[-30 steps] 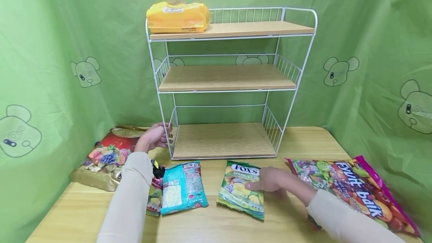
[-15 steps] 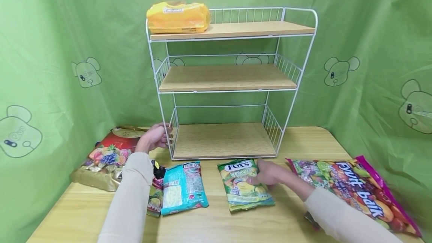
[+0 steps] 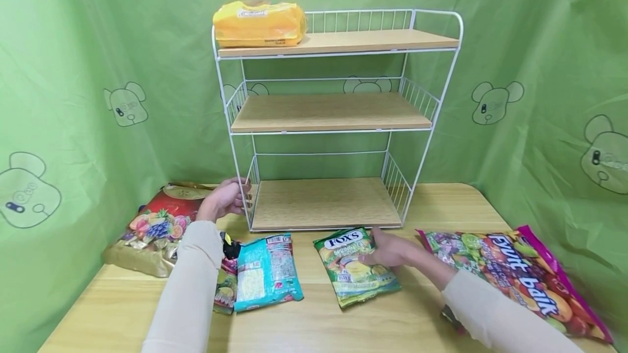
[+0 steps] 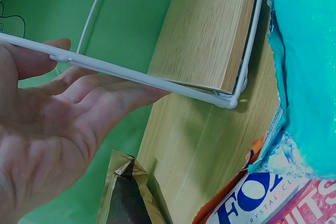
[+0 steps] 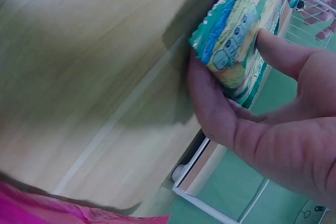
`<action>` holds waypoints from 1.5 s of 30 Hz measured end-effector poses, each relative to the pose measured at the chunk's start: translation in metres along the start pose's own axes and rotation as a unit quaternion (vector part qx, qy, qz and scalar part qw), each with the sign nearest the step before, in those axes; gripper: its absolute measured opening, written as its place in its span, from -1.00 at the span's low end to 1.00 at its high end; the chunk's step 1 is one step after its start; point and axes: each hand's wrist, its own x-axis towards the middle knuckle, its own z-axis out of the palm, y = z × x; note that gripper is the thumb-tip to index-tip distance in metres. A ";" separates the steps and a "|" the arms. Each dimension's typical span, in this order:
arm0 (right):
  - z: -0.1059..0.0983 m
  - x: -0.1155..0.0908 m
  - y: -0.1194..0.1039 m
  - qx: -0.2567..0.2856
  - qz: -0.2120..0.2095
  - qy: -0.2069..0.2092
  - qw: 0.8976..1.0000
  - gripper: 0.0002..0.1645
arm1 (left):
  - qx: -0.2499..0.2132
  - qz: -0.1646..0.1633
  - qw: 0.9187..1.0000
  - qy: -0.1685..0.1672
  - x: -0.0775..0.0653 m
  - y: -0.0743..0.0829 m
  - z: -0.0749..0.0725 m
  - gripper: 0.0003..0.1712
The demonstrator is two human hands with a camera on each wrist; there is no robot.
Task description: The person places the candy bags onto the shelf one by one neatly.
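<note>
In the head view, my right hand (image 3: 389, 249) pinches a green and yellow Fox's candy bag (image 3: 355, 274) by its right side, just in front of the bottom shelf. The right wrist view shows the thumb on the bag's printed face and fingers (image 5: 215, 103) underneath. My left hand (image 3: 227, 198) is at the lower left side of the white wire rack (image 3: 327, 229), its fingers reaching to the side bars. Seen from the left wrist, the palm shows and the fingers (image 4: 115, 93) are nearly straight behind the rack's post (image 4: 142, 77).
A yellow package (image 3: 260, 26) sits on the top shelf's left end. A turquoise bag (image 3: 267, 274) overlaps another candy bag (image 3: 224, 290). A red and gold bag (image 3: 159, 227) lies left, and a large Fruit Balk bag (image 3: 520, 282) right. Green cloth (image 3: 171, 70) surrounds the table.
The right hand has turned the Fox's bag and moved it slightly toward the rack, with its lower end first swinging right. The left hand stays at the rack's side.
</note>
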 end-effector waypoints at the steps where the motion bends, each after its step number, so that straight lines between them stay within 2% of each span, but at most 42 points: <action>1: 0.000 0.000 0.001 0.001 -0.004 0.003 1.000 -0.02 | 0.000 0.001 1.000 0.000 0.000 0.000 0.000 -0.51; 4: -0.001 0.001 0.002 0.004 -0.005 0.012 1.000 -0.19 | -0.002 0.002 1.000 -0.001 0.000 0.000 0.000 -0.51; 8: -0.001 0.002 0.003 0.018 0.011 0.017 1.000 -0.29 | 0.000 0.001 1.000 0.001 0.000 0.000 -0.002 -0.50; 13: -0.003 0.003 0.005 0.052 0.031 0.000 0.998 -0.38 | 0.006 0.000 1.000 0.002 0.000 -0.002 -0.003 -0.45; 18: -0.003 0.004 0.003 0.080 0.033 -0.011 0.996 -0.53 | 0.004 -0.001 1.000 0.002 0.001 -0.003 -0.002 -0.44; 20: -0.004 0.002 0.002 0.087 0.028 -0.008 0.996 -0.48 | 0.002 0.002 1.000 0.000 0.001 -0.002 -0.002 -0.43; 24: -0.007 -0.003 -0.002 0.089 0.010 0.004 0.996 -0.18 | -0.001 0.004 1.000 -0.002 0.001 -0.001 -0.002 -0.43; 27: -0.010 -0.007 -0.008 0.095 -0.001 -0.008 0.995 0.02 | 0.000 0.003 1.000 0.000 0.000 0.000 -0.002 -0.45; 29: -0.012 -0.010 -0.011 0.102 -0.002 -0.024 0.994 0.07 | -0.001 0.004 1.000 0.000 0.000 0.000 -0.002 -0.47; 32: -0.014 -0.013 -0.015 0.099 -0.016 -0.033 0.994 0.01 | -0.005 0.007 1.000 0.001 0.000 0.000 -0.002 -0.50; 36: -0.014 -0.015 -0.019 0.087 -0.048 -0.012 0.995 -0.12 | -0.008 0.005 1.000 0.004 0.000 0.000 -0.001 -0.49; 40: -0.013 -0.017 -0.022 0.070 -0.062 0.011 0.996 -0.15 | -0.004 0.001 1.000 0.001 0.001 0.000 0.000 -0.48; 45: -0.013 -0.019 -0.027 0.083 -0.076 0.020 0.993 -0.21 | -0.001 0.001 1.000 -0.003 0.001 0.001 -0.001 -0.47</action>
